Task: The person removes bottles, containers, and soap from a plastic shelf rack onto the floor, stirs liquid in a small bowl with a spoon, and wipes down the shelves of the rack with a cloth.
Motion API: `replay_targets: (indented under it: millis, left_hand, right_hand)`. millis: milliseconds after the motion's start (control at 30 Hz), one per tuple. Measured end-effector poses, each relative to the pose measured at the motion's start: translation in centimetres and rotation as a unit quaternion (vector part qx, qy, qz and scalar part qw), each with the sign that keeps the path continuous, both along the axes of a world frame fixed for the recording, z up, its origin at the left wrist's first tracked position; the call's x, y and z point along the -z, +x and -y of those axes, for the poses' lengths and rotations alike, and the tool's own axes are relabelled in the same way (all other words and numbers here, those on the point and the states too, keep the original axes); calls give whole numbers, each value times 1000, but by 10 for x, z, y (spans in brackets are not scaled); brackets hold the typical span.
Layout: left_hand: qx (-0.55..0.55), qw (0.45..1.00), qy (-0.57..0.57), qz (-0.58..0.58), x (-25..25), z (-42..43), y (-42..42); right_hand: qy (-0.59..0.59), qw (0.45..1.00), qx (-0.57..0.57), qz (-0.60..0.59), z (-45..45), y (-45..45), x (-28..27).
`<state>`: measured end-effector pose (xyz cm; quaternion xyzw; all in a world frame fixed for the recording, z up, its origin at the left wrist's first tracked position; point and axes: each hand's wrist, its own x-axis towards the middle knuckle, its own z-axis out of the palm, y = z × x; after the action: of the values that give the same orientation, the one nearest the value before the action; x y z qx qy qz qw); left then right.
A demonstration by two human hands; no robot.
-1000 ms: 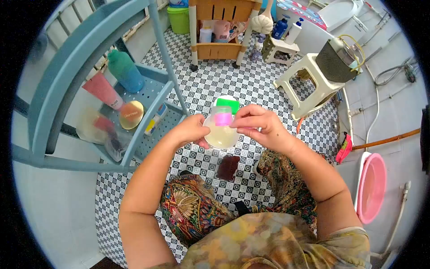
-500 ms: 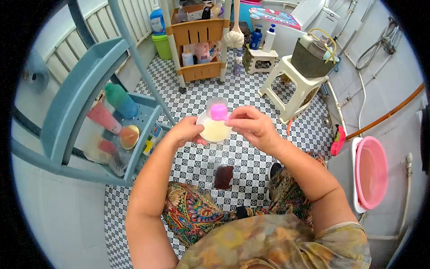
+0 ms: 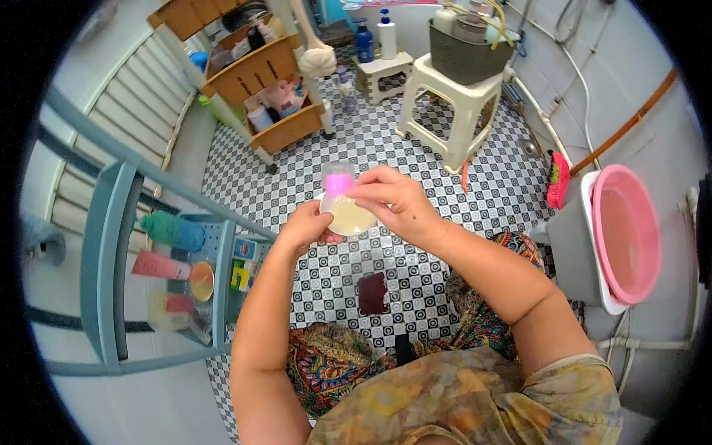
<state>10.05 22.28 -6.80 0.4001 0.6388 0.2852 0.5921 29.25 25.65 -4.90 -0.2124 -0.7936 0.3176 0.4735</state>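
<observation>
A small white bowl (image 3: pixel 351 216) with pale yellowish liquid is held at its left rim by my left hand (image 3: pixel 305 225), thumb on the edge and fingers beneath. Over the bowl's far side, my right hand (image 3: pixel 391 199) pinches a small bright pink piece (image 3: pixel 339 183). A clear, cup-like part (image 3: pixel 339 167) shows just beyond the pink. Whether the clear and pink parts are joined I cannot tell. On the tiled floor below lies a dark red-brown patch (image 3: pixel 373 294).
A blue shelf rack (image 3: pixel 111 259) with bottles and tubes stands at the left. Ahead are a brown drawer cart (image 3: pixel 289 130), a small stool (image 3: pixel 386 68) with pump bottles, and a white stool (image 3: pixel 434 111) bearing a basket. A pink basin (image 3: pixel 629 233) is at the right.
The view has turned, and the rack and cart look tilted. The green item seen behind the bowl a second ago no longer shows. Both hands keep their holds.
</observation>
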Motion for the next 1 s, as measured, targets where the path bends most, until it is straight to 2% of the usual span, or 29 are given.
replay_targets:
  millis: [167,233,267,333,400,500,567,633,733,767,833,900,967,1000]
  left_hand:
    - [22,1000,12,14,15,-22,19]
    - [45,999,12,10,19,-29,22]
    - [35,999,25,32,19,-30,25]
    - [36,998,35,44,18,-37,34]
    - [41,998,33,36,20,-45,38]
    - [47,999,19,16,26,-52,43]
    - [46,998,18,25,25,-52,53]
    - [31,999,17,28,23,-52,61]
    - [18,999,14,32,19,-55,71]
    - [23,999,19,30,14,-57,76]
    - [2,999,34,12,3,-62,88]
    - [53,997,55,18,-9,-69,99]
    - [74,995,66,-1,-32,-74,120]
    - [93,992,81,4,-38,-76,129]
  right_hand:
    - [-69,997,20,4,-13,20,-1]
    - [-63,996,35,-51,-15,23,-3]
    - [-100,995,27,-1,-16,27,-1]
    - [-58,995,84,21,-19,35,2]
    - [-34,990,101,-91,-24,41,-4]
    - [-56,981,159,-98,-31,62,-11]
    - [-274,925,103,-242,-31,71,-21]
    - [-261,923,108,-260,-35,88,-29]
    - [-325,808,192,-451,-47,106,-37]
    - [-319,808,193,-456,-53,117,-38]
    - [-222,805,276,-476,-64,138,-40]
    - [-168,801,326,-473,-64,159,-46]
    - [-147,872,348,-311,-46,187,-58]
    - [-93,893,371,-238,-40,199,-58]
